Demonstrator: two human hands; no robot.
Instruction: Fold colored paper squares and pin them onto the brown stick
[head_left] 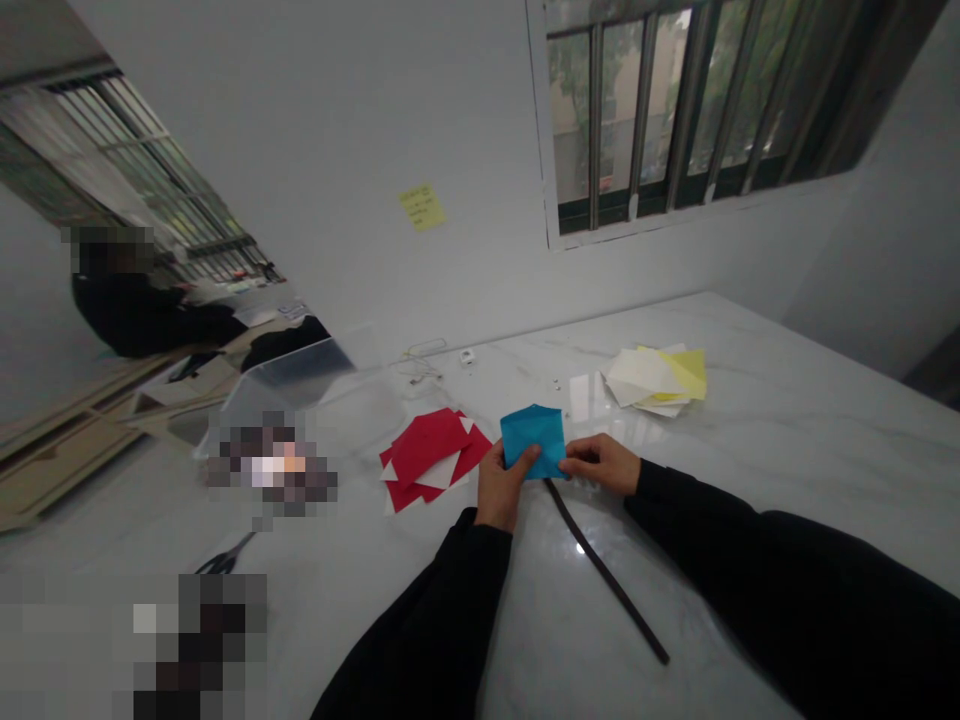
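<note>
Head view: on the left of your marble-patterned table (780,450) stands a clear plastic container (292,385), see-through enough that its walls blur into the background; you cannot tell from here whether anything lies in it. Black-handled scissors (217,562) lie on the near side of it, partly covered by a pixelated patch.

The blue paper (536,425) is in both your hands, above the table. Your left hand (501,490) has it at the lower left, thumb pressed flat across the face that you see and the fingers mostly hidden behind. Your right hand (611,463) is narrowed to a pinch at the lower right corner, thumb and forefinger together at the edge.

Just below the sheet, a thin dark strip (607,570) runs between your forearms towards you, its far end hidden by the paper. To the left of your left hand, close by, is a loose pile of red and white papers (429,450); beyond your right hand, well apart from it, is a white and yellow paper pile (652,382).
</note>
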